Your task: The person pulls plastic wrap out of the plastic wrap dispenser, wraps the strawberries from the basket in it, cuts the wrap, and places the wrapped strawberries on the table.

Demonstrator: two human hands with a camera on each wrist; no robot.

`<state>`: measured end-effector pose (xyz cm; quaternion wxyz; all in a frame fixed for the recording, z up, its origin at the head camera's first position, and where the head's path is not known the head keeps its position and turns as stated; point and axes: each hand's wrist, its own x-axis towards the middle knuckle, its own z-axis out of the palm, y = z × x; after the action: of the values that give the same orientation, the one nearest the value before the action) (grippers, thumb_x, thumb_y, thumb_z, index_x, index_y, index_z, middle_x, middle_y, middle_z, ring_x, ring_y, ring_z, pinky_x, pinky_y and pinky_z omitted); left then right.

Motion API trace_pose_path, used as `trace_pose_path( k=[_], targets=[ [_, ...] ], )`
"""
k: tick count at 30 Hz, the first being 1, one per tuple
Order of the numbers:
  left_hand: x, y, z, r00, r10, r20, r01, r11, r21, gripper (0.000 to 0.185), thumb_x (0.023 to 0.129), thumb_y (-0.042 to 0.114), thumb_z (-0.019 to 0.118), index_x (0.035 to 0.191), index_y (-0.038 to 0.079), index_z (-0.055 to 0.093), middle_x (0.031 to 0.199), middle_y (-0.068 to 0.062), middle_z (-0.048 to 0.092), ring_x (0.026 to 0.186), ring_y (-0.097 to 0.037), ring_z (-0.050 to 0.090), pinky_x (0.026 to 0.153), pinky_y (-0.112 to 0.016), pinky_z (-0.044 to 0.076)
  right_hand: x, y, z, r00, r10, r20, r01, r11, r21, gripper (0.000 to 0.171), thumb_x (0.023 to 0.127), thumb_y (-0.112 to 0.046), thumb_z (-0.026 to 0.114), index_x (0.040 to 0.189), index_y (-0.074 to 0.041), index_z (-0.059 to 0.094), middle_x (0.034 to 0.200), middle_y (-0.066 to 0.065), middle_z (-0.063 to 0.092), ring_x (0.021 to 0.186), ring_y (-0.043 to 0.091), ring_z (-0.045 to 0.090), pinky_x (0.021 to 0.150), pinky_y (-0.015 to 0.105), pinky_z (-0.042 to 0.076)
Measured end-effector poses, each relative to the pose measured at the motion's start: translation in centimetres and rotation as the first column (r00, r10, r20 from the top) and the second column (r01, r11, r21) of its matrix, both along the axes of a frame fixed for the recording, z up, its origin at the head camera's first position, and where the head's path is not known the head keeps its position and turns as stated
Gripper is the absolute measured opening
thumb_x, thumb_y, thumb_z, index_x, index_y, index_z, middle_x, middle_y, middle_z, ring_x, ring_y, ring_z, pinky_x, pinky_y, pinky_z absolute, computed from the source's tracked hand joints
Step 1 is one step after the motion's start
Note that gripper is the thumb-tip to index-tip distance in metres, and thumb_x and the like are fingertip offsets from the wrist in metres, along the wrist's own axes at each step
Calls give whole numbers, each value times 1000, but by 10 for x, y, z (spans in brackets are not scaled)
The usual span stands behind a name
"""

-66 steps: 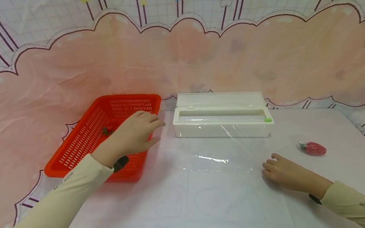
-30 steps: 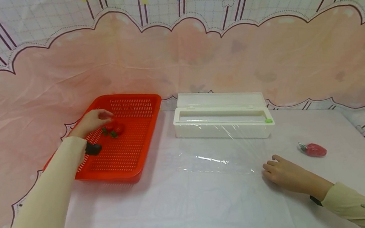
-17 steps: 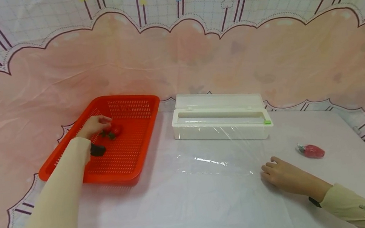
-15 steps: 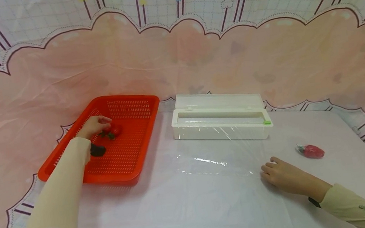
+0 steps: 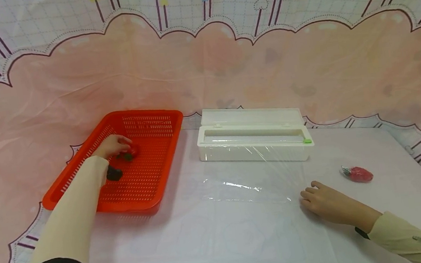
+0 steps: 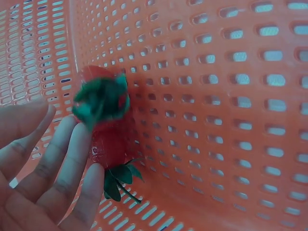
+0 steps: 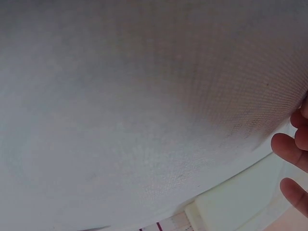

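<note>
At centre left, strawberries (image 6: pixel 108 126) in the red basket (image 5: pixel 149 180) are touched by the left hand's (image 5: pixel 111 146) loosely straightened fingers (image 6: pixel 72 159), while the right hand (image 5: pixel 327 202) is rested, relaxed, on plastic wrap (image 5: pixel 249 188).

Looks like a staged tabletop set in a home or small studio rather than a working kitchen. Draped all round the far edge and both sides: a pink backdrop cloth (image 5: pixel 203 75) printed with clouds, hearts and stars. Spread over the table: a white cloth (image 5: pixel 247 241). At the far edge, a white cling-film dispenser (image 5: pixel 253 140); at the far left corner, a red plastic basket (image 5: pixel 150 187).
</note>
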<state>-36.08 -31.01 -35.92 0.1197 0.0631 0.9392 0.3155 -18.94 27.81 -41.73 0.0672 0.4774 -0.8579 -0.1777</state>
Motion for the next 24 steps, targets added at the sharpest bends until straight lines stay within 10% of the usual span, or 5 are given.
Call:
trace_pose_path(
  k=[24],
  targets=[
    [-5, 18, -2, 996, -86, 38, 87, 996, -24, 30, 91, 5, 55, 116, -13, 57, 106, -26, 63, 75, -17, 54, 70, -27, 46, -1, 0, -2, 1000, -7, 12, 7, 1000, -16, 22, 74, -8, 76, 93, -9, 65, 93, 6, 66, 87, 20, 65, 82, 43, 53]
  ],
)
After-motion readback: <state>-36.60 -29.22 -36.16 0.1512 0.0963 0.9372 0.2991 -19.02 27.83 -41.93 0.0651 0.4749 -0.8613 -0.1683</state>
